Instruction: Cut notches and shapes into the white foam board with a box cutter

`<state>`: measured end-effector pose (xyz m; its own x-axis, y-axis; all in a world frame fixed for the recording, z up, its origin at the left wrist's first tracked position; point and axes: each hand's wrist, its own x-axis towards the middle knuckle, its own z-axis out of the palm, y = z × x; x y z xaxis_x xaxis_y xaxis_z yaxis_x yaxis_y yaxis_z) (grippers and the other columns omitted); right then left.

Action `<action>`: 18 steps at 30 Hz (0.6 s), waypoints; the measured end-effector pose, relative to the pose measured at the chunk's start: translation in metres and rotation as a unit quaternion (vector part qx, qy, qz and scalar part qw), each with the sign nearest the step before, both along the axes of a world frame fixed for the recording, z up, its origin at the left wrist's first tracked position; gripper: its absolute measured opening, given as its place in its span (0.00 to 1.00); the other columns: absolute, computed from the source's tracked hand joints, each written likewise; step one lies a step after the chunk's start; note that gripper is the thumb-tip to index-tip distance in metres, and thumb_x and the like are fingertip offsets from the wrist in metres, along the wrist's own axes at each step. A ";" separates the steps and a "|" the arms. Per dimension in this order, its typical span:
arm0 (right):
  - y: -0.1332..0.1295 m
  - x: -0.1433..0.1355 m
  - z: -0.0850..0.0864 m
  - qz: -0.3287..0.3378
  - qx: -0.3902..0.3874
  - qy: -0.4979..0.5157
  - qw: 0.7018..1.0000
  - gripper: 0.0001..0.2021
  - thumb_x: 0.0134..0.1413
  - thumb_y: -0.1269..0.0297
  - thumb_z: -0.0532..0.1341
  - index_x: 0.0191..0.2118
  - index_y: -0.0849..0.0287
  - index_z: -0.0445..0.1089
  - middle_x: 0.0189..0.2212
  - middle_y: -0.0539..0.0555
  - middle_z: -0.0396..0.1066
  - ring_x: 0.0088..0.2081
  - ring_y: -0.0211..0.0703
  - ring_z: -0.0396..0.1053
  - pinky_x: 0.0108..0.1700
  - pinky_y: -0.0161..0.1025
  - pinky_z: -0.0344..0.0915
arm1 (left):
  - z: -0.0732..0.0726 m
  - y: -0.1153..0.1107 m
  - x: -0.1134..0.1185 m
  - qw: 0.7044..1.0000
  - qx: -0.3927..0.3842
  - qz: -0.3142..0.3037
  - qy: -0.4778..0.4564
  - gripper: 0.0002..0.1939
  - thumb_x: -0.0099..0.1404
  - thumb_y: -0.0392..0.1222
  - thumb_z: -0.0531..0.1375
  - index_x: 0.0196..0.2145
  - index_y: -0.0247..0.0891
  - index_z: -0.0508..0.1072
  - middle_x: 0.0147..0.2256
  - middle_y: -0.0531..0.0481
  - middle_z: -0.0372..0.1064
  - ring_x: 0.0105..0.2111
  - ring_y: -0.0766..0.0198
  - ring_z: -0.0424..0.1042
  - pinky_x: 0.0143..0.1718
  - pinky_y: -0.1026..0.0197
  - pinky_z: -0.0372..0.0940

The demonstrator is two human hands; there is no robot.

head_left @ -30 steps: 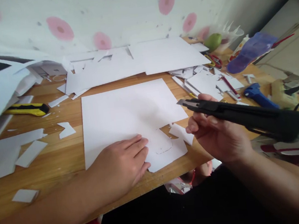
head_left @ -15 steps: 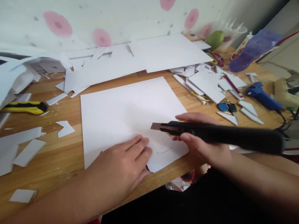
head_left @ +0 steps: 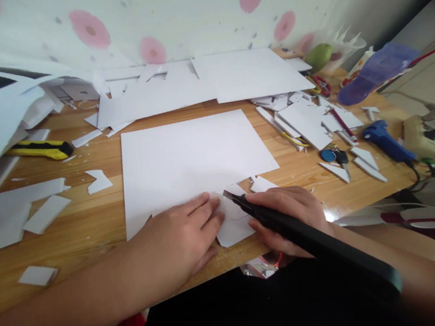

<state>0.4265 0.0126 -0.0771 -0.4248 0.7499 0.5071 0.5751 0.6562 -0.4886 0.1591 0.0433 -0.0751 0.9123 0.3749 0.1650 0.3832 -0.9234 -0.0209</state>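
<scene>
White sheet lies flat mid-table, near edge close to the table's near edge, notch in its right side, curved dark line drawn on its near right part. Left hand flat on sheet's near part, palm down, fingers extended and close together, gripping nothing; thumb partly hidden. Right hand has fingers closed around black cutter, blade out, pointing left and far, over sheet just beside left fingertips. Can't tell if blade touches sheet. Small white offcut by the notch, partly behind right hand.

Wooden table underneath. Left side: yellow-black cutter, angular scrap, rectangular scrap, small scrap nearer. Far side: large white board beside cut-up board, patterned backdrop behind. Right side: scrap pile with dark red pen on it, keys nearer, then blue glue gun. Far right: red-yellow scissors, green fruit, clear plastic cup, blue-purple item, type unclear.
</scene>
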 end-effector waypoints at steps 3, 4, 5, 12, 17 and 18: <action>0.001 -0.001 0.001 0.002 0.007 -0.001 1.000 0.14 0.66 0.65 0.64 0.55 0.52 0.69 0.34 0.52 0.82 0.30 0.45 0.80 0.32 0.41 0.78 | 0.001 0.001 0.002 1.000 0.010 0.004 -0.002 0.20 0.79 0.41 0.52 0.58 0.28 0.76 0.60 0.32 0.75 0.59 0.46 0.77 0.57 0.48 0.77; 0.002 -0.001 0.002 0.004 0.006 0.003 1.000 0.13 0.67 0.64 0.64 0.55 0.53 0.69 0.33 0.52 0.81 0.29 0.44 0.80 0.31 0.40 0.78 | 0.001 0.001 0.002 1.000 0.014 0.002 -0.002 0.20 0.79 0.40 0.52 0.58 0.28 0.76 0.59 0.32 0.75 0.59 0.46 0.77 0.57 0.48 0.77; 0.003 -0.001 0.003 0.007 0.002 0.006 1.000 0.12 0.67 0.64 0.63 0.54 0.53 0.69 0.32 0.51 0.81 0.28 0.44 0.79 0.30 0.40 0.77 | 0.001 0.001 0.002 1.000 0.017 -0.001 -0.002 0.20 0.78 0.40 0.52 0.58 0.27 0.76 0.59 0.31 0.75 0.59 0.45 0.78 0.57 0.47 0.77; 0.012 -0.007 0.003 0.014 -0.036 0.004 0.999 0.12 0.65 0.60 0.66 0.51 0.58 0.73 0.36 0.56 0.82 0.32 0.43 0.80 0.33 0.37 0.77 | 0.001 -0.003 0.001 1.000 -0.013 0.014 0.022 0.22 0.72 0.44 0.63 0.60 0.30 0.75 0.62 0.31 0.72 0.62 0.40 0.74 0.58 0.44 0.77; 0.010 -0.005 0.002 0.027 -0.012 -0.030 0.999 0.11 0.64 0.66 0.64 0.51 0.59 0.74 0.33 0.55 0.81 0.30 0.44 0.79 0.33 0.38 0.76 | 0.001 -0.006 0.003 1.000 -0.018 0.019 0.009 0.27 0.65 0.45 0.70 0.58 0.29 0.76 0.61 0.27 0.73 0.60 0.35 0.76 0.54 0.42 0.79; 0.010 -0.004 0.003 0.030 -0.012 -0.038 0.999 0.11 0.64 0.67 0.64 0.51 0.59 0.74 0.33 0.56 0.81 0.31 0.44 0.79 0.33 0.38 0.76 | 0.002 -0.006 0.004 1.000 -0.013 0.017 0.006 0.28 0.63 0.45 0.71 0.58 0.29 0.76 0.60 0.26 0.73 0.59 0.35 0.76 0.53 0.42 0.79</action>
